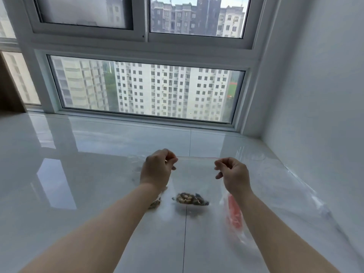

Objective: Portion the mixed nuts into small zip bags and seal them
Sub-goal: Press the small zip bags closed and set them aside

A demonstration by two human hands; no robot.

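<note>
A clear zip bag (195, 178) with a thin red seal line along its top hangs between my hands above the glossy white sill. My left hand (157, 169) pinches the bag's top left corner and my right hand (232, 174) pinches its top right corner. A small heap of mixed nuts (190, 199) sits at the bottom of the bag. More nuts (155, 203) show beside my left wrist, partly hidden by the forearm.
A stack of clear zip bags with red strips (234, 211) lies under my right forearm. Crumpled clear plastic (307, 194) spreads along the right wall. The white tiled sill (88, 174) runs to the window frame (137, 115) behind.
</note>
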